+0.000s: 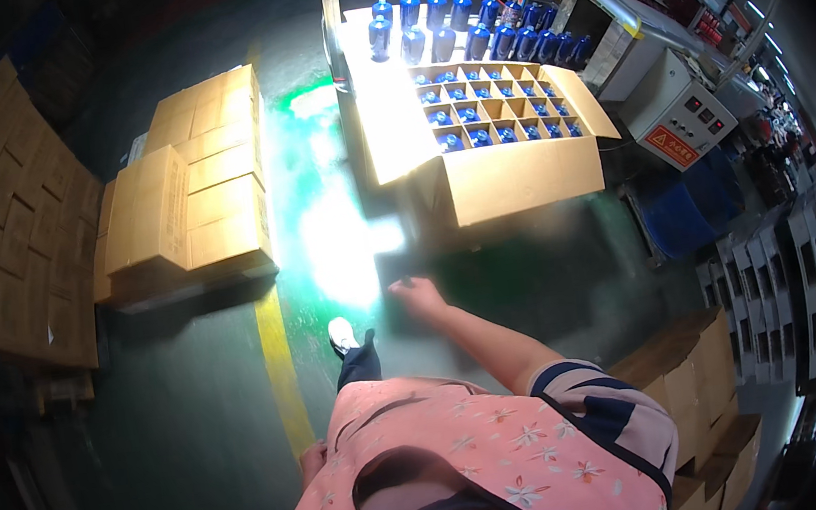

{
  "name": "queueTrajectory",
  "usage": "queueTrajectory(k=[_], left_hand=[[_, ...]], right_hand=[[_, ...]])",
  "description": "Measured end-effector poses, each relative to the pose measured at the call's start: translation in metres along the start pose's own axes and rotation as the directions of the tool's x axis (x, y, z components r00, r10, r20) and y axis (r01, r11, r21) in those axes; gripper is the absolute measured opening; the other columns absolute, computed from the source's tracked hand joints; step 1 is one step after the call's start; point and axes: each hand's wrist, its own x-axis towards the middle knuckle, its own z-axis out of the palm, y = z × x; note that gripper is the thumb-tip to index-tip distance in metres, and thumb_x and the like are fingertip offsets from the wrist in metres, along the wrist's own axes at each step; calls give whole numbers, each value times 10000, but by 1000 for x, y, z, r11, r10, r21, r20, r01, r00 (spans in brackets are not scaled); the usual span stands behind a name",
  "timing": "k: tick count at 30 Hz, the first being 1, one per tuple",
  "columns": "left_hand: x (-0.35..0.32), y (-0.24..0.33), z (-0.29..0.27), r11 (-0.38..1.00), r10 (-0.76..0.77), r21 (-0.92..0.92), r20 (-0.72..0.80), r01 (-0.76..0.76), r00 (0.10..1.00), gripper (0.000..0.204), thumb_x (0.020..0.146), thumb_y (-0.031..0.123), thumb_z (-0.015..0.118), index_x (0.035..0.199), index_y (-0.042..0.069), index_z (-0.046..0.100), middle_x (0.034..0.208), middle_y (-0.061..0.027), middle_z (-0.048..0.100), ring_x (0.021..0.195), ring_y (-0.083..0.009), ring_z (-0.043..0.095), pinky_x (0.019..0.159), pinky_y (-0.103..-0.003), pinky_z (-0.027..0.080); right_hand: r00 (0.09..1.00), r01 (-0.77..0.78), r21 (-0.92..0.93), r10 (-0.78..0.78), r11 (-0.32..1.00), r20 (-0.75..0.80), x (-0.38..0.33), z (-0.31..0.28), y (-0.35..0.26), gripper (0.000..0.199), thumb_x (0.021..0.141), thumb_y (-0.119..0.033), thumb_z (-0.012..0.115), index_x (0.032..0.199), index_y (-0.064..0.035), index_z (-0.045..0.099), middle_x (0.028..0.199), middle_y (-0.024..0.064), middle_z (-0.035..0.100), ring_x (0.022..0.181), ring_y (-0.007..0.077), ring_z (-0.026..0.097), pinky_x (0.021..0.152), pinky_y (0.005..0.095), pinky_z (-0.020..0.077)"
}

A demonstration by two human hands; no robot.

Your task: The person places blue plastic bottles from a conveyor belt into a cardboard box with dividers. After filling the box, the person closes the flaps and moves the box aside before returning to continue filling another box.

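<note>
My right hand [420, 300] reaches forward over the floor, below the open carton. Its fingers are curled in, and a small dark patch shows at them; what they hold, if anything, I cannot make out. Low beside the pink flowered apron [449, 442] hangs my left hand [313, 459], mostly hidden, so its fingers do not show clearly. Nearest to my right hand is the open carton [525, 181], its dividers making cells with blue bottles [480, 138] in them. Behind it, more blue bottles [476, 43] stand upright in rows on a pale table [385, 137].
Closed cartons [217, 166] are stacked at the left, with a taller carton stack [16, 219] beyond. A yellow line [282, 370] runs along the green floor. At right are a control box [679, 113], a blue bin [690, 208], grey stacked trays [784, 288] and more cartons [682, 365].
</note>
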Motion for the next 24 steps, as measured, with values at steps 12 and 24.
queueTrajectory(k=[12, 24], left_hand=[[210, 332, 1, 999, 50, 1, -20, -50, 999, 203, 859, 36, 588, 1061, 32, 616, 621, -18, 517, 409, -95, 412, 345, -233, 312], [250, 414, 76, 997, -45, -63, -54, 42, 997, 282, 857, 50, 647, 1138, 47, 627, 734, -1, 587, 568, -89, 536, 467, -231, 460]], right_hand=[[602, 195, 255, 90, 947, -793, 93, -107, -116, 279, 854, -259, 716, 1067, -98, 636, 701, -27, 499, 498, 62, 404, 423, 210, 314], [617, -23, 369, 303, 929, -726, 200, -134, -146, 311, 767, -222, 793, 743, -4, 572, 622, 57, 546, 446, 131, 480, 416, 294, 384]])
